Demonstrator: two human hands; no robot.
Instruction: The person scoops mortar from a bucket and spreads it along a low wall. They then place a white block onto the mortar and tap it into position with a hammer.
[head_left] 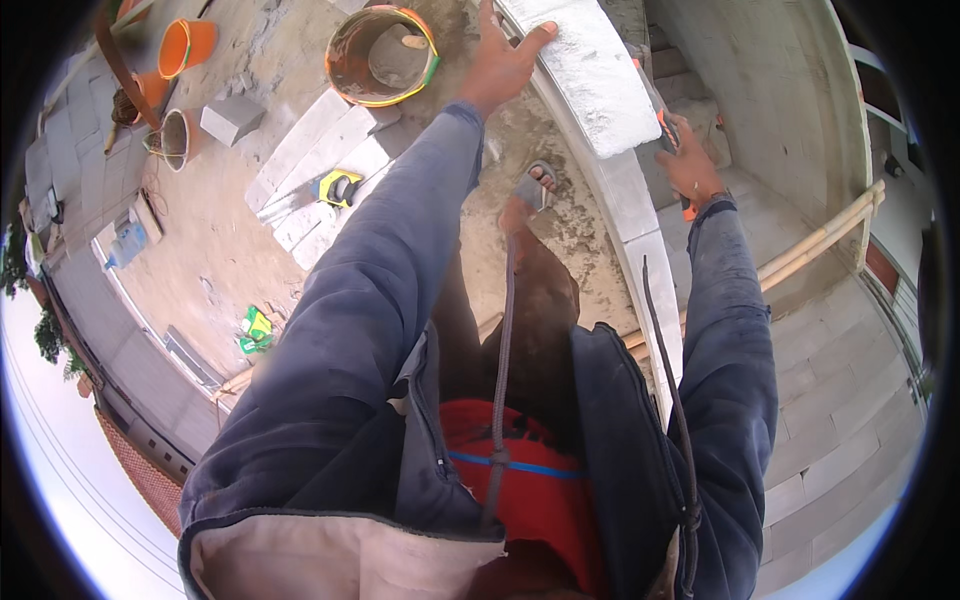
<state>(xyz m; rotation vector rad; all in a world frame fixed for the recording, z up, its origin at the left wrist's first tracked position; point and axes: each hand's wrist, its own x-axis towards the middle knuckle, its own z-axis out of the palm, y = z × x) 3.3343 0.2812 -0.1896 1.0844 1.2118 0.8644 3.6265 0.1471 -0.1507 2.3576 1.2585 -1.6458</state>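
A pale, rough-faced lightweight concrete block (pixel 590 75) sits on top of a narrow block wall (pixel 632 205) at the upper middle. My left hand (pixel 503 62) grips its left edge, with the thumb stretched along the face. On the block's other side, my right hand (pixel 690 165) is closed around the orange-and-black handle of what looks like a hand saw (pixel 667 125). A thin grey blade runs up alongside the block's right edge; much of it is hidden. My sandalled foot stands left of the wall.
Left of the wall stands a bucket (pixel 376 90) with grey mortar and a tool inside. Orange buckets (pixel 187 47) and cut blocks (pixel 310 150) lie farther left, near a yellow-and-black object (pixel 338 188). Bamboo poles (pixel 820 235) cross at right, beside a plastered wall (pixel 790 90).
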